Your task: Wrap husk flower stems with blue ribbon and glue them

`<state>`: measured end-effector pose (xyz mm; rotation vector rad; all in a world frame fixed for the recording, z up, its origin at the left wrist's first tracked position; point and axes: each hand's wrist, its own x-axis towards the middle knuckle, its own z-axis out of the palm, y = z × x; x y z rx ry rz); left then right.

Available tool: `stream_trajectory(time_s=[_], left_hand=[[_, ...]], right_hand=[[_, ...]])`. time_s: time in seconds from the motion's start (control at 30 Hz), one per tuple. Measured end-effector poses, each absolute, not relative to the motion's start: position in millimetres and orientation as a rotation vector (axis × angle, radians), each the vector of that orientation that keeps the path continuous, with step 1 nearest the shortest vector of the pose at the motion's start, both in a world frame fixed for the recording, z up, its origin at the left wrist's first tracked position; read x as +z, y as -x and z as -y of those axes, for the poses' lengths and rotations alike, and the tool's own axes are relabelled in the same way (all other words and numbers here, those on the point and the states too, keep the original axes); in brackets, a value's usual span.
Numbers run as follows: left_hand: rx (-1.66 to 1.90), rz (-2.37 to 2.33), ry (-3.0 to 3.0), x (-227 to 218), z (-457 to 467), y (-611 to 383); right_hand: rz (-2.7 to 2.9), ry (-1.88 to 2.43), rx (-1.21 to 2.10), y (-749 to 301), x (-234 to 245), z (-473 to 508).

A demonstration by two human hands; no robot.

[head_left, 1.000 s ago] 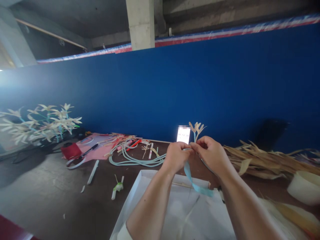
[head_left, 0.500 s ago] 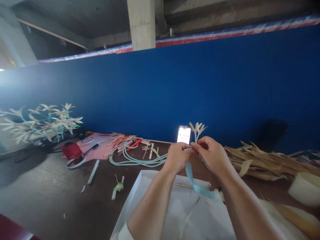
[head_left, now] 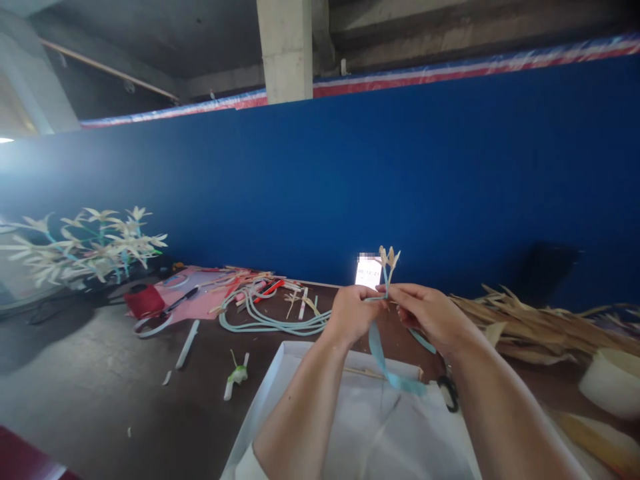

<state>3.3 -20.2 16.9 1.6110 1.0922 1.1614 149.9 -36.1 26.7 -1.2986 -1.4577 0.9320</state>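
Both hands meet over the far edge of a white shallow box [head_left: 273,373]. My left hand [head_left: 354,315] is closed in a pinch on a pale blue cord [head_left: 280,327], whose loops lie to its left. With thumb and fingers pressed together, my right hand [head_left: 425,312] grips the stem of a small dried-husk flower [head_left: 390,259] where it meets the cord. The flower stands upright above the fingertips. A light blue tape strip [head_left: 383,360] hangs below the hands into the box. My fingers hide the exact joint.
A lit phone [head_left: 367,272] stands behind the hands. Dried husks [head_left: 530,327] and a white roll [head_left: 613,383] lie right, dark-handled scissors [head_left: 449,393] by the box. Left are pink paper [head_left: 195,283], a red spool [head_left: 144,301] and pale flowers [head_left: 100,243]. A blue partition [head_left: 320,180] rises behind.
My right hand has turned and lowered slightly, its fingers now straighter. The flower has shifted a little left and looks narrower. Scissors have come into view beside the right forearm.
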Motion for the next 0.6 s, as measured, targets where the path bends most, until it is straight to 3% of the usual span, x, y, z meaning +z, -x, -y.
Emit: stream_trajectory(time_s=[0.6], left_hand=[[1.231,-1.181,-1.83,16.4,25.3,-10.1]], right_hand=[[1.596,1.44,0.351,-147.5,30.7,36.6]])
